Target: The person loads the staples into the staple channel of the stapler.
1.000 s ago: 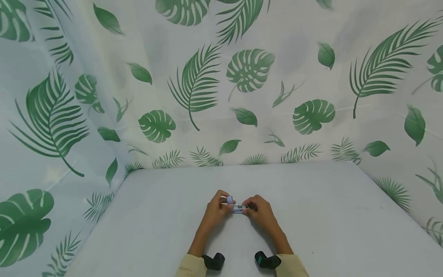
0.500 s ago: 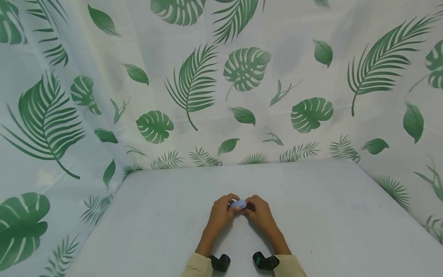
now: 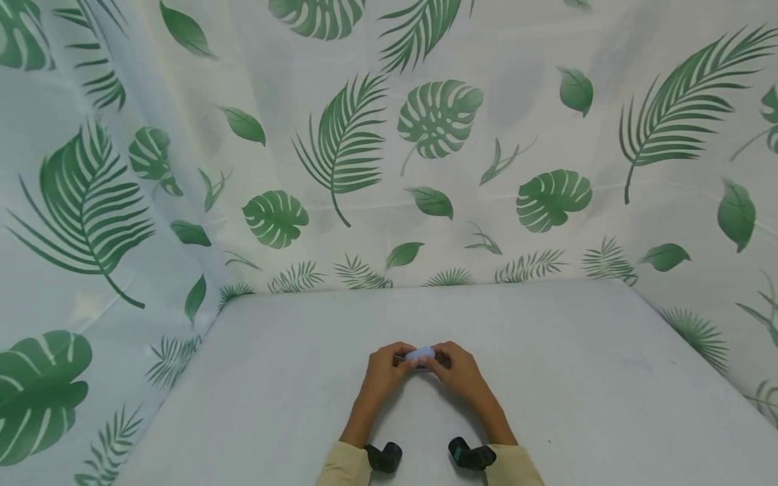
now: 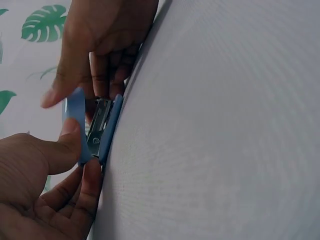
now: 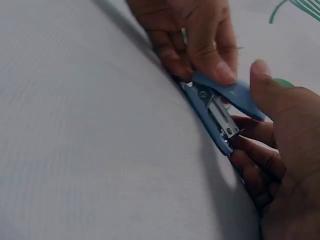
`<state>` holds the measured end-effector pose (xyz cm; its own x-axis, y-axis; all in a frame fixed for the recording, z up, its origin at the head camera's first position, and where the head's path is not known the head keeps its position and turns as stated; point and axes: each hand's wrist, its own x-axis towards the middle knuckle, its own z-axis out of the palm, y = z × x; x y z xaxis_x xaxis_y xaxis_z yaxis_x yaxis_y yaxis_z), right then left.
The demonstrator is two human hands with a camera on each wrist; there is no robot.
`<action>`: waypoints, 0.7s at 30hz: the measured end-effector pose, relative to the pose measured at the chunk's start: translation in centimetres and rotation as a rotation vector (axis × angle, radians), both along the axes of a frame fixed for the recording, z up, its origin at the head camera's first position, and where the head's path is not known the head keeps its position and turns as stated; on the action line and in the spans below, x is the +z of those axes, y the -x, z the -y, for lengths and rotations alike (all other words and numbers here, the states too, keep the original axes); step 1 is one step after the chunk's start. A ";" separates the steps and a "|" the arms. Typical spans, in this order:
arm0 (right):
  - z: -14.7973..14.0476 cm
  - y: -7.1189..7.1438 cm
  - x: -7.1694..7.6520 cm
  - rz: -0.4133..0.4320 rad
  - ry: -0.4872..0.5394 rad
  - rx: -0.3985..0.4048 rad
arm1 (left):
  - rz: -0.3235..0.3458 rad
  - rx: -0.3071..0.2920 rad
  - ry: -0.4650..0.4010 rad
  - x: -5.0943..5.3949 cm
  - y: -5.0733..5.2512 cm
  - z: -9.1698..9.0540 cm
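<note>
A small light-blue stapler is between both hands, just over the white table in the head view. Its blue cover is tilted a little off the metal staple channel, and a blue base runs beneath. My left hand pinches the hinge end, thumb on the cover. With my right hand I hold the opposite end; its fingers are at the base, its thumb by the cover's tip. In the left wrist view the channel shows between cover and base.
The white table spreads around the hands. A leaf-printed cloth hangs behind it and along both sides. Black wrist cameras sit at the beige sleeves.
A second ago the stapler's cover stood raised by my left hand, with the channel exposed. It has since swung down over the channel, and my right thumb has come near the cover.
</note>
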<state>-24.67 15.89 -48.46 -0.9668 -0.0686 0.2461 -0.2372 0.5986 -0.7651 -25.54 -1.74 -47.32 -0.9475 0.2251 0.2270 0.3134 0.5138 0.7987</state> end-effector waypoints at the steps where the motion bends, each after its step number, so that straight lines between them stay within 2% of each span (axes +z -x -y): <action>1: 0.0 0.0 0.2 0.020 0.015 -0.002 | -0.008 0.003 0.003 0.1 0.0 0.0; 9: 0.7 0.1 0.5 0.057 0.051 -0.087 | -0.076 0.022 0.035 -0.1 -0.2 0.4; 16: 0.7 0.4 0.5 0.074 0.088 -0.071 | -0.081 0.043 0.051 -0.4 0.0 0.3; 21: 0.6 0.5 0.7 0.053 0.095 -0.035 | -0.099 0.064 0.071 -0.2 0.0 0.1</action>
<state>-25.19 15.31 -47.75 -0.9801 -0.0134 0.1979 -0.1748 0.5300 -0.8298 -25.57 -1.86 -47.52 -0.9342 0.1834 0.3060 0.3536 0.5893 0.7264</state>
